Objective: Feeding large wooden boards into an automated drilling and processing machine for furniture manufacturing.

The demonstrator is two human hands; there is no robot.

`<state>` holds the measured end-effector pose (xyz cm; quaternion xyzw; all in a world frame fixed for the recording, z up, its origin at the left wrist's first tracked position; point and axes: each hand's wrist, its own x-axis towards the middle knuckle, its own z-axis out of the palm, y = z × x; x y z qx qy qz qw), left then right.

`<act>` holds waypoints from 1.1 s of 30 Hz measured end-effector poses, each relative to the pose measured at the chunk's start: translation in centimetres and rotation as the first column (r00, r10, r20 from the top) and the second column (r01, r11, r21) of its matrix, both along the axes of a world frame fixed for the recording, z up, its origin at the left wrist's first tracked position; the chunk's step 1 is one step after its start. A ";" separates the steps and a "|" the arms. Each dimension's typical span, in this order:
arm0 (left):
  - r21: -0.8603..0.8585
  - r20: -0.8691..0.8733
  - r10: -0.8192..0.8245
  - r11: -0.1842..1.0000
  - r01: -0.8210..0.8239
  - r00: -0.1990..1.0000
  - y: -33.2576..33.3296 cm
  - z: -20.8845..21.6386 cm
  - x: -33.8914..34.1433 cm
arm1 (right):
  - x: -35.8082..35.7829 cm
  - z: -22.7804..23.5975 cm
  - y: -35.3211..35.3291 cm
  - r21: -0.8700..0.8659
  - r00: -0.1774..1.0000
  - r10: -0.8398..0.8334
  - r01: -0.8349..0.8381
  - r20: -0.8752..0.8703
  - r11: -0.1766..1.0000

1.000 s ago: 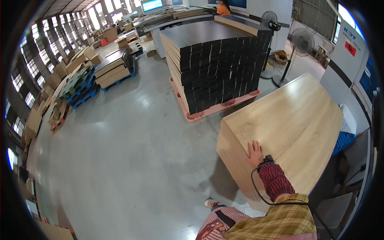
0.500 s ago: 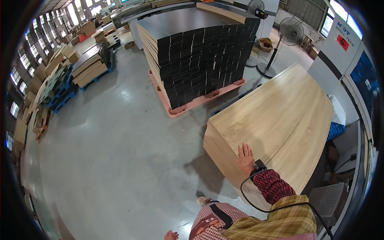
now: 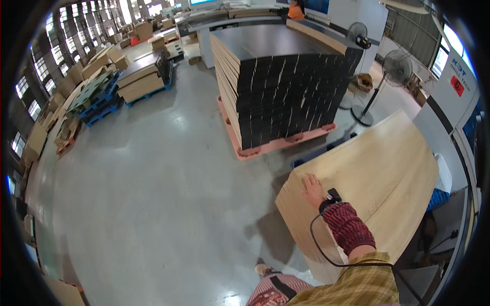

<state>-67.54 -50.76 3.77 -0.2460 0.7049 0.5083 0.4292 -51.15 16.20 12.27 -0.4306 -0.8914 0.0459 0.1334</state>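
My right hand (image 3: 313,190) lies on the top sheet of a stack of light wood-grain panels (image 3: 377,158), close to the stack's left corner. Its fingers are stretched out and grip nothing. A black device (image 3: 334,195) is strapped to the wrist, and a dark cable (image 3: 317,245) loops from it past the stack's side toward my body. Red-and-black checked cuff and yellow plaid cloth cover that arm. My left hand is out of the picture.
Black-edged boards (image 3: 291,97) stand tall on a pink pallet (image 3: 286,143) ahead. Pedestal fans (image 3: 397,67) and a white machine (image 3: 454,86) are to the right. Blue pallets (image 3: 104,115) and boards line the left beyond grey floor (image 3: 153,194). Someone in orange (image 3: 296,11) is far back.
The view has turned left, so the stacks sit farther right. My right hand has slid closer to the panel stack's left corner. My left hand has dropped out of sight.
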 end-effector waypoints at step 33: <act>-0.410 -0.622 -0.354 0.907 0.094 0.699 -15.4 -14.3 23.5 | -11.6 -12.0 -58.1 -0.848 -0.055 0.995 -0.521 -0.080 -0.097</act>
